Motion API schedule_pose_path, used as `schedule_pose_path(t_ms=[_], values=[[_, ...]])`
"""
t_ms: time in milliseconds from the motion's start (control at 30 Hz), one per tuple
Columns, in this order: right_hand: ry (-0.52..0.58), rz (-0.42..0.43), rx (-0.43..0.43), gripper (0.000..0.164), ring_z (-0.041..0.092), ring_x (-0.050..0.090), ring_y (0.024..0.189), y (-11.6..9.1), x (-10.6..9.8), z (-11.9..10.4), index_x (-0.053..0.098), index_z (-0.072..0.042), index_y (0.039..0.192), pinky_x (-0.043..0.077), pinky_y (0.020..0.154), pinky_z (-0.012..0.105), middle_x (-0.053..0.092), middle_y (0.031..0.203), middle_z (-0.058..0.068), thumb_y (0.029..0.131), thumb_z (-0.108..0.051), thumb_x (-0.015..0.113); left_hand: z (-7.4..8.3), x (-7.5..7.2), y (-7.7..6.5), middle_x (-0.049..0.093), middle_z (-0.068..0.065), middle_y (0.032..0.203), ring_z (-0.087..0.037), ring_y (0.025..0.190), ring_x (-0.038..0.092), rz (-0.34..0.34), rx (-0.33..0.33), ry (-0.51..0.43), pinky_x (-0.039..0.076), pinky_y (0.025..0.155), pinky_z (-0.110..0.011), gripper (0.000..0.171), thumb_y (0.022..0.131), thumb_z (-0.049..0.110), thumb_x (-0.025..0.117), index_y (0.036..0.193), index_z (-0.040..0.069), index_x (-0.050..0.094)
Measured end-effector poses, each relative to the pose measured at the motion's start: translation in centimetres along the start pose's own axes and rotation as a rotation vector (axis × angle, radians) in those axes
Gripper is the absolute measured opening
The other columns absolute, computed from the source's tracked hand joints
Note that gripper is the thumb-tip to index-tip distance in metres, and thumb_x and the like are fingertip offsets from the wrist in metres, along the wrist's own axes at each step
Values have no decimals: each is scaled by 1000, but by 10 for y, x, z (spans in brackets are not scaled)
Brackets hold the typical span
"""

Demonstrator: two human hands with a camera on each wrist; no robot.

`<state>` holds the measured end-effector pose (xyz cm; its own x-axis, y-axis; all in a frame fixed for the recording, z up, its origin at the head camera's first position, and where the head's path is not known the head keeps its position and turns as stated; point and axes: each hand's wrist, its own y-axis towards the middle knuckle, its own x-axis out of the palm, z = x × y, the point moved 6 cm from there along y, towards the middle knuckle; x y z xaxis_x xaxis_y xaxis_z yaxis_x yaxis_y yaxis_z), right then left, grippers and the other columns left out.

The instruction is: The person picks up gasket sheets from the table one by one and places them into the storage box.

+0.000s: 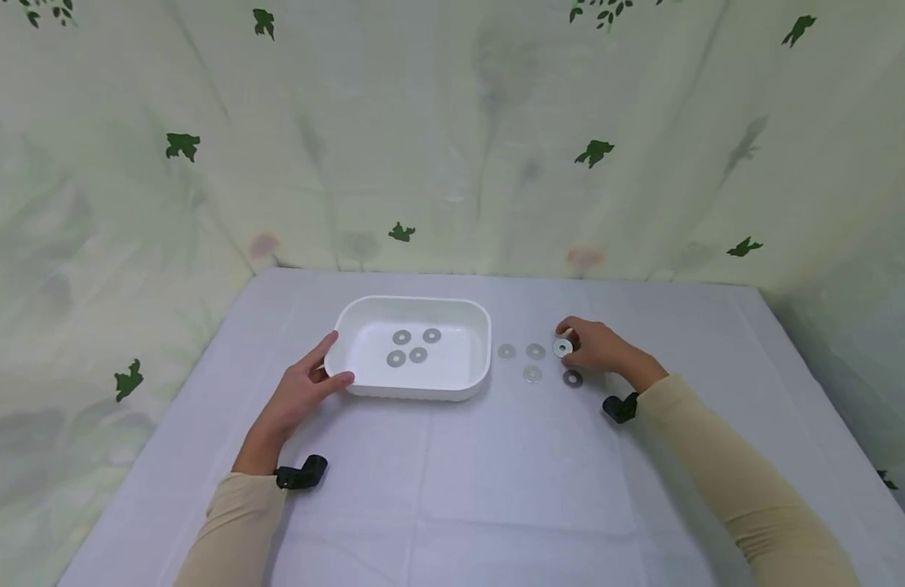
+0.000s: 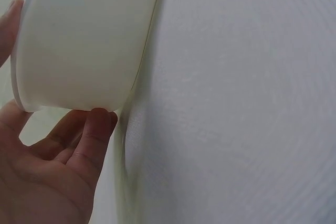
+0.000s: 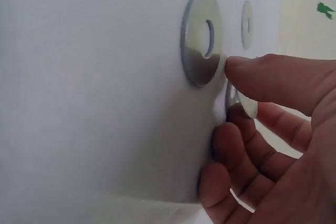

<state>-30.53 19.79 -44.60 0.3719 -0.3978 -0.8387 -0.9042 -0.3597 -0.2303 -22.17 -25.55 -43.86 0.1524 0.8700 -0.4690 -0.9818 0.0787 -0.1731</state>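
Note:
A white plastic tray (image 1: 408,391) rests on the cloth-covered table. My left hand (image 1: 298,399) holds it at its left end, thumb at the front corner of the rim; in the left wrist view fingertips touch the outer wall of the tray (image 2: 84,45). Several flat metal washers (image 1: 396,359) lie inside it. To its right, my right hand (image 1: 602,346) pinches a tilted washer (image 1: 562,347) between thumb and fingers, partly hidden by the thumb in the right wrist view. Just below that hand lies a darker-looking washer (image 1: 572,378), large in the right wrist view.
Between tray and right hand, a few more washers (image 1: 536,351) lie flat on the white cloth (image 1: 496,489). A pale curtain (image 1: 452,147) with green leaf shapes hangs behind the table. Each wrist carries a small black camera (image 1: 302,473).

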Motion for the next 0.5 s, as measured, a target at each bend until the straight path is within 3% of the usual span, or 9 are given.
schedule_pose_path(t_ms=[167, 300, 500], values=[[7, 7, -59, 38, 27, 60, 100, 0, 1, -1, 60, -8, 125, 48, 87, 42, 65, 114, 16, 88, -9, 68, -2, 1, 0, 24, -14, 164, -21, 122, 50, -6, -12, -10, 42, 83, -7, 88, 91, 36, 72, 159, 32, 17], [2, 36, -94, 35, 26, 60, 97, 2, 0, -3, 63, -9, 122, 49, 86, 42, 65, 111, 15, 88, -7, 67, -1, 0, 0, 22, -15, 165, -27, 129, 49, -3, -8, -19, 41, 83, -5, 88, 91, 36, 72, 160, 31, 16], [13, 25, -43, 34, 26, 58, 97, 3, 4, -1, 62, -11, 123, 48, 85, 41, 64, 113, 15, 89, -9, 65, -1, 0, -1, 20, -15, 166, -32, 137, 45, -6, -15, -28, 40, 83, -4, 89, 90, 36, 72, 160, 31, 16]])
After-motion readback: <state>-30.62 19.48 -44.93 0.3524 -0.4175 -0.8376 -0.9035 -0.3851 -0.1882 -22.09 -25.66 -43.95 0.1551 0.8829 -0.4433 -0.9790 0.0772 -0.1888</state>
